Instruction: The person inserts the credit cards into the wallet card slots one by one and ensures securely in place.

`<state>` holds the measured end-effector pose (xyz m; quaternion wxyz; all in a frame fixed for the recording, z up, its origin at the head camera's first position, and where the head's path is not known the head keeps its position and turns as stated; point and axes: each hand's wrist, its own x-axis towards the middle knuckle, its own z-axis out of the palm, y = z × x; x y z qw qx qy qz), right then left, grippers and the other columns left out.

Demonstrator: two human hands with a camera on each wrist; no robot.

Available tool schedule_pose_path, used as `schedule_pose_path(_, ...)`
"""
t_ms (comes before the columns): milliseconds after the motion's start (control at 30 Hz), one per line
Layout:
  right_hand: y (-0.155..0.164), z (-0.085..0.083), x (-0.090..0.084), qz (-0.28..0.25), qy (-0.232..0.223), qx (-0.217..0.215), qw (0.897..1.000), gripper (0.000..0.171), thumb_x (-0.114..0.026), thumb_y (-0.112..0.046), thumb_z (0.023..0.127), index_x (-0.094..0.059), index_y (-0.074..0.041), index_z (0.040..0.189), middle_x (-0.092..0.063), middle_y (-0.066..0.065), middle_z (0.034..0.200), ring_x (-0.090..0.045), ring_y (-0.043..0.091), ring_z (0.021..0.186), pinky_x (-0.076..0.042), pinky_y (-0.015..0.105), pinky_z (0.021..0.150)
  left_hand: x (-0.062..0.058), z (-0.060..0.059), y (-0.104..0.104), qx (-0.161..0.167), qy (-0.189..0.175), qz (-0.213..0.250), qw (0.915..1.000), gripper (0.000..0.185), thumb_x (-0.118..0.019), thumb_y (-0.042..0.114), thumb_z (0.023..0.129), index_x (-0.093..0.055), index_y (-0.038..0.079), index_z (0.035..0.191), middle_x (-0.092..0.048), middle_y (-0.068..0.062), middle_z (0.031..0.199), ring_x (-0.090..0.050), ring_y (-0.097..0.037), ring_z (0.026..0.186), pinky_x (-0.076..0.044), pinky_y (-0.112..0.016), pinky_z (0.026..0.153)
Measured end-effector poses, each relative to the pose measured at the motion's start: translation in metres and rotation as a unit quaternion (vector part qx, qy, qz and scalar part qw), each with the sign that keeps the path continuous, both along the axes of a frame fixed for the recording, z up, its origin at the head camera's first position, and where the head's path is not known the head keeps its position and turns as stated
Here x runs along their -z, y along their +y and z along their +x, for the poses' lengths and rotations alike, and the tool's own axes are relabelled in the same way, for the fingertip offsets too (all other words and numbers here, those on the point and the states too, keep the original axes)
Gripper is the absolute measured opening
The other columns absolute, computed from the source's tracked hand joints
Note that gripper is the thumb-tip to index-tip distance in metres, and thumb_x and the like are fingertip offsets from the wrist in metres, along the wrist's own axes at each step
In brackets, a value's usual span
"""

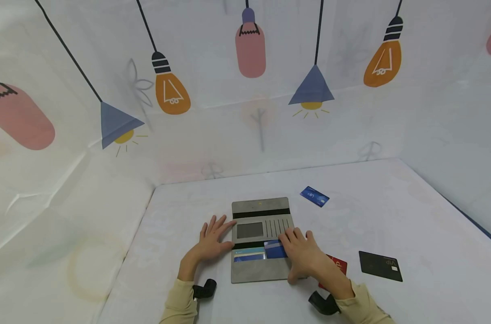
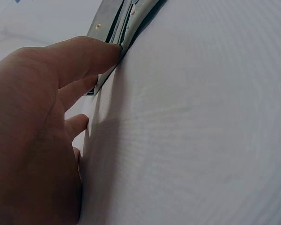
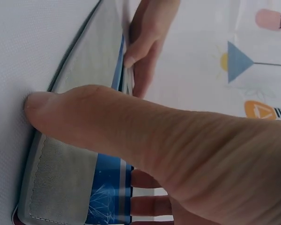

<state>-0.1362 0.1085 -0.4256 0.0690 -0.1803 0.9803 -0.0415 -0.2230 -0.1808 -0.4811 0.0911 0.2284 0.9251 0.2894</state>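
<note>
A grey wallet (image 1: 261,270) lies open and flat on the white table. My left hand (image 1: 212,238) rests flat beside it, its straight fingers touching the wallet's left edge (image 2: 131,18). My right hand (image 1: 301,253) lies on the wallet's right side with its fingers pressing a dark blue card (image 1: 273,249) that sits in a pocket. In the right wrist view the thumb (image 3: 84,117) stretches out to the table at the wallet's edge, above the blue card (image 3: 105,187). A light blue card (image 1: 249,255) sits in the pocket to the left.
Loose cards lie on the table: a blue one (image 1: 314,196) behind the wallet on the right, a black VIP card (image 1: 380,266) at the right, and a red one (image 1: 338,265) partly under my right wrist. White printed walls enclose the table (image 1: 391,216) at the back and sides.
</note>
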Motion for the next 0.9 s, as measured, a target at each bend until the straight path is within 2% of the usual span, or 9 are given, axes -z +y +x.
schedule_pose_path(333,0.004,-0.003,-0.002,-0.012,0.03,-0.032,0.999,0.089,-0.091,-0.044,0.055,-0.052,-0.008,0.127,-0.05,0.013,0.127,-0.042,0.034,0.122,-0.035,0.063,0.102,-0.001,0.0,-0.001,-0.003,0.011,0.011,0.9999,0.061,-0.064,0.029,0.091,-0.046,0.015,0.148,-0.025,-0.017,0.161,-0.001,-0.042,0.151,0.004,-0.063,0.116)
schedule_pose_path(633,0.011,-0.015,0.006,-0.044,0.072,-0.053,0.995,0.089,-0.091,-0.045,0.057,-0.054,-0.008,0.13,-0.053,0.011,0.126,-0.044,0.03,0.116,-0.036,0.058,0.097,0.0,-0.001,-0.001,-0.013,0.012,0.035,0.9993,0.058,-0.061,0.021,0.093,-0.046,0.013,0.148,-0.027,-0.018,0.16,-0.004,-0.043,0.151,0.002,-0.062,0.116)
schedule_pose_path(900,0.013,-0.022,0.011,-0.044,0.057,-0.056,0.996,0.087,-0.088,-0.046,0.06,-0.055,-0.009,0.131,-0.051,0.011,0.126,-0.043,0.03,0.115,-0.036,0.058,0.097,0.0,-0.002,-0.001,-0.021,0.004,0.037,0.9991,0.057,-0.061,0.02,0.093,-0.046,0.013,0.148,-0.027,-0.016,0.161,-0.004,-0.041,0.151,0.003,-0.061,0.117)
